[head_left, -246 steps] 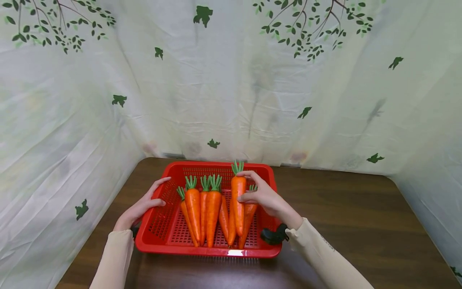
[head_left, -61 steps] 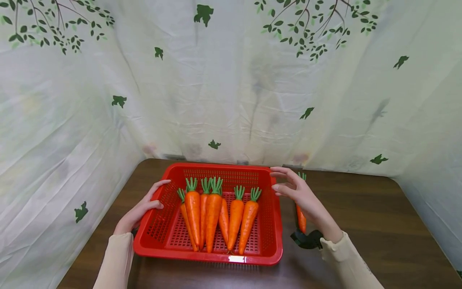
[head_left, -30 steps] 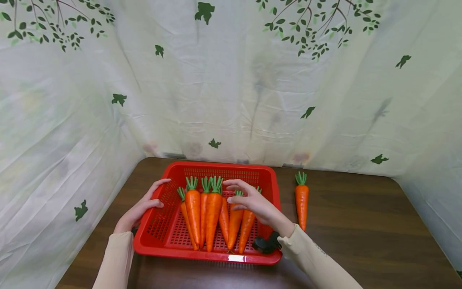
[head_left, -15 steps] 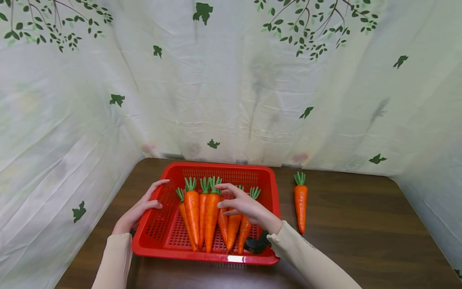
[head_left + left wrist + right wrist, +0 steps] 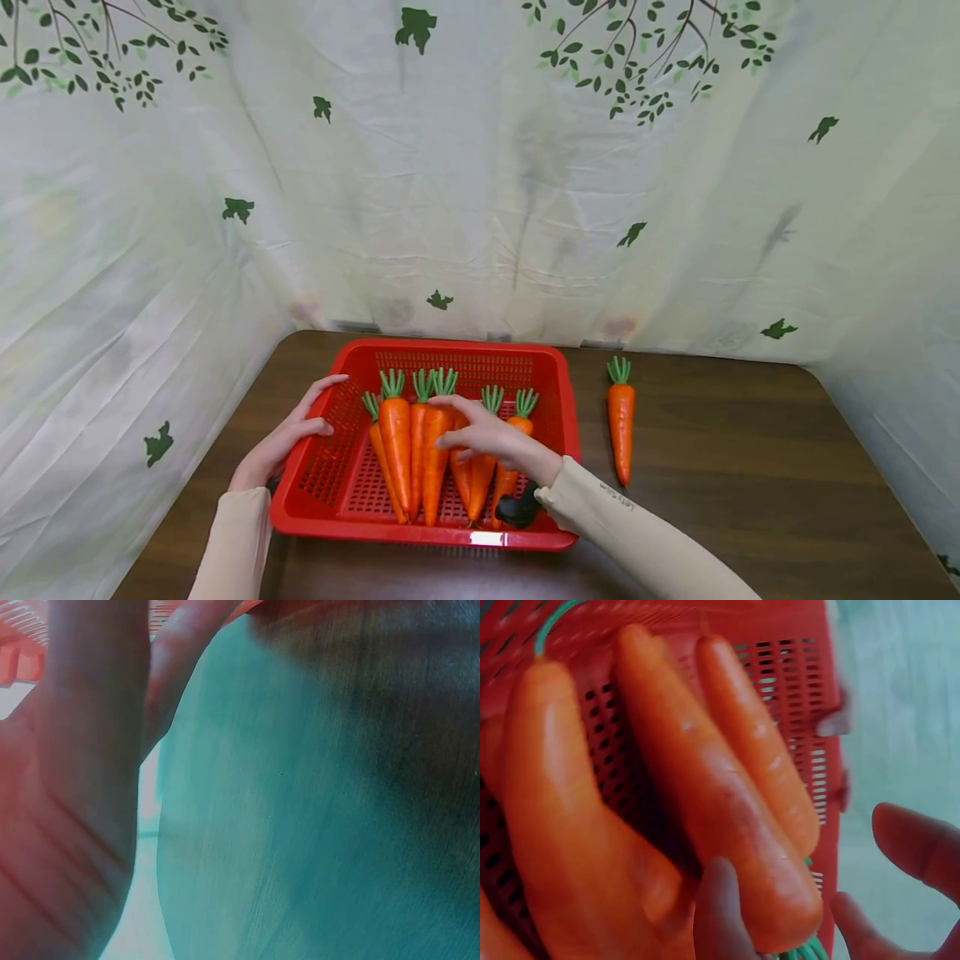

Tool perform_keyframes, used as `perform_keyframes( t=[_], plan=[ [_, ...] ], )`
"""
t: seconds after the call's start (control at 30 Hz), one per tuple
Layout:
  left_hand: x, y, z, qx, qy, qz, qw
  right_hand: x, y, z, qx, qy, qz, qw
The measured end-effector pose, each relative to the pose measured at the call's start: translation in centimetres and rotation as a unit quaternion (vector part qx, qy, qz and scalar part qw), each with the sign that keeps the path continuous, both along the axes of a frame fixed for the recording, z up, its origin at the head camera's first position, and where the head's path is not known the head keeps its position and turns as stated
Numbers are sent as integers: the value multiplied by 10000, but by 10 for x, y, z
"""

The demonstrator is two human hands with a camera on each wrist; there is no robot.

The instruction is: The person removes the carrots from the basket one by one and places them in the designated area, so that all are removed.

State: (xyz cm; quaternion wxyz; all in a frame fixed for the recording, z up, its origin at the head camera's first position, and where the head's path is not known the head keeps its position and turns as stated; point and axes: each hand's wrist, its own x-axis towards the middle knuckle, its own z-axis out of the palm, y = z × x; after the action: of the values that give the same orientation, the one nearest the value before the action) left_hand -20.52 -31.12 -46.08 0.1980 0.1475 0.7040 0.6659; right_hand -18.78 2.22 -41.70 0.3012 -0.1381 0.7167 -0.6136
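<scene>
Carrots [image 5: 395, 450] lie side by side in a red basket [image 5: 360, 527] at the lower centre of the frame, green stalks pointing up the frame and tips toward the basket's near edge. Seven show in the basket. One more, the lone carrot [image 5: 621, 437], lies on the brown table [image 5: 720, 450], to the right of the basket and apart from it.

At the basket's left side, the left hand [image 5: 288, 433] holds the rim, with the thumb and a finger reaching over it; the remaining fingers are hidden in the head view. The right hand [image 5: 498, 437] is over the carrots, its thumb and fingers parted around the upper part of one near the centre of the row — whether they touch it, I cannot tell.

A black device [image 5: 519, 510] sits below the right wrist, over the basket's lower right part. Cream sleeves [image 5: 652, 533] enter from the bottom of the frame, the right one with small dark lettering. Pale cloth [image 5: 480, 183] fills the upper frame — printed with green leaves and branches.
</scene>
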Motion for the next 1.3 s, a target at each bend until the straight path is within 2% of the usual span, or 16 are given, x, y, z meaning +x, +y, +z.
perform_keyframes(
  t=[0.3, 0.5, 0.73, 0.97, 1.13, 1.3],
  plan=[
    [1, 1, 1, 11, 24, 6, 10000, 3, -8, -3, 370, 282, -26, 9989],
    [1, 1, 0, 59, 18, -17, 10000, 2, -7, -4, 384, 511, -312, 9975],
    [1, 1, 1, 39, 35, 0, 10000, 1, -3, 3, 291, 845, -700, 9935],
    [1, 2, 2, -16, 68, 15, 10000, -2, 2, 6, -330, 840, -996, 9909],
    [0, 2, 1, 11, 60, -13, 10000, -2, 8, 11, -1062, 513, -975, 9882],
    [1, 1, 1, 34, 0, -8, 10000, -1, 20, 16, -1316, 371, -1068, 9848]
  ],
)
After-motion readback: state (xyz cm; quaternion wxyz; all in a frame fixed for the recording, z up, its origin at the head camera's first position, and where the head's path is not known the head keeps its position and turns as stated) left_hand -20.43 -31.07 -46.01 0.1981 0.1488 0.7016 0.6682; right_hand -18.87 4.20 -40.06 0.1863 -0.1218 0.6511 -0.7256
